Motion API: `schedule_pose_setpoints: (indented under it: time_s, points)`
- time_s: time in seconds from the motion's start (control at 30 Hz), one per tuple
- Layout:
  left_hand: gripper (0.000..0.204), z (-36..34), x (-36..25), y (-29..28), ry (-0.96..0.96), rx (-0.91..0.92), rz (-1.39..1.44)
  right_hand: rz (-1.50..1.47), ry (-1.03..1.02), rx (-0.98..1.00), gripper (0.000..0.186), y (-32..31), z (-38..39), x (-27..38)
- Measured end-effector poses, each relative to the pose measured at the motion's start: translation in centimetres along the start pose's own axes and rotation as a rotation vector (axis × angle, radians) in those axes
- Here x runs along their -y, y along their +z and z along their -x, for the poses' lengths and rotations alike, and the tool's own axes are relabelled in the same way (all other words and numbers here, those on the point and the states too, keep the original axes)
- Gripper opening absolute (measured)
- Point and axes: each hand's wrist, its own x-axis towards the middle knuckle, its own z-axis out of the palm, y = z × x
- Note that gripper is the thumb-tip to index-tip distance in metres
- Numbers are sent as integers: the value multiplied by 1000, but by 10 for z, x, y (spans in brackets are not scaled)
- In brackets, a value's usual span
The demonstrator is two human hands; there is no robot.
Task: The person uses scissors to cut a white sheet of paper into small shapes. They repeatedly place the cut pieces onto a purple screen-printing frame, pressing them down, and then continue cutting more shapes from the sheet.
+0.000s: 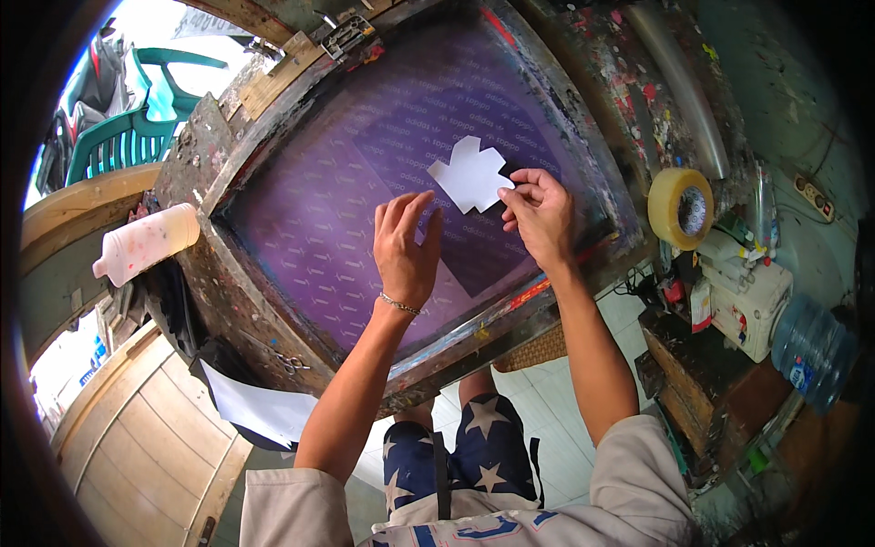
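Note:
A small white paper cutout [472, 175] with notched edges is over the purple mesh of a framed printing screen [301, 205], right of its middle. My right hand [540, 217] pinches the cutout's lower right corner between thumb and fingers. Left of the cutout and apart from it, my left hand [407, 251] hovers above the mesh with its fingers loosely bent. A gap shows between its thumb and fingers, and nothing is visible in it. Beneath the mesh a darker rectangle shows around the cutout.
On the right stand a tape roll [673, 208] and a large blue water bottle [811, 351]. Scissors [290, 363] and a white sheet [260, 406] lie at the near left. A pinkish plastic bottle [150, 242] and a green chair [118, 141] are further left. Metal clamps [346, 38] sit at the far edge.

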Motion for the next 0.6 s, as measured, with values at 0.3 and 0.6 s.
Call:
schedule_pose_setpoints:
  time_s: [0.3, 0.6]
  points:
    - [55, -2, 9, 22, 154, 17, -238, 4, -75, -48, 20, 6, -3, -4]
    - [55, 2, 11, 21, 140, 51, -272, 28, -82, -58, 18, 5, 0, -2]
